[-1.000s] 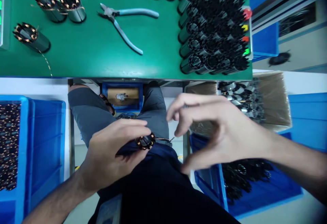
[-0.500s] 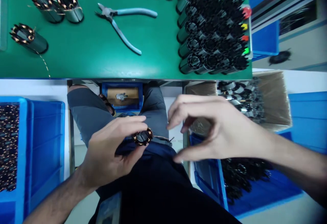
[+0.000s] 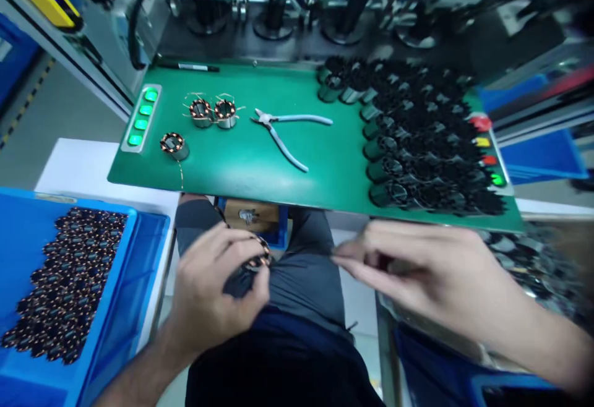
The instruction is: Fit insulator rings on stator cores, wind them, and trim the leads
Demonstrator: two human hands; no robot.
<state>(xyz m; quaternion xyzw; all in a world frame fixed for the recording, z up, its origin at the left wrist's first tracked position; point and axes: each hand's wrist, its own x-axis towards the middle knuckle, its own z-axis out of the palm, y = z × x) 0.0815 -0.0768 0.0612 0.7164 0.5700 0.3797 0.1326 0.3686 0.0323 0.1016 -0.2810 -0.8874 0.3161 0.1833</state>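
Note:
My left hand (image 3: 211, 292) is closed around a dark cylindrical stator with copper windings (image 3: 254, 266), held over my lap below the green work mat (image 3: 241, 166). My right hand (image 3: 427, 277) is to its right, blurred by motion, with fingers stretched toward the stator and nothing visible in them. Three wound stators (image 3: 174, 145) (image 3: 201, 112) (image 3: 225, 112) stand on the mat's left part. Blue-handled cutting pliers (image 3: 288, 132) lie at the mat's middle.
A dense group of several black unwound stators (image 3: 417, 141) fills the mat's right side. A blue bin (image 3: 116, 308) at the left holds several wound stators (image 3: 65, 283). Green buttons (image 3: 142, 116) line the mat's left edge, coloured buttons (image 3: 485, 150) its right. Machine fixtures (image 3: 278, 17) stand behind.
The view has tilted up, showing the whole mat and the machine behind. My right hand has flattened and moved lower toward the stator; my left hand still holds it.

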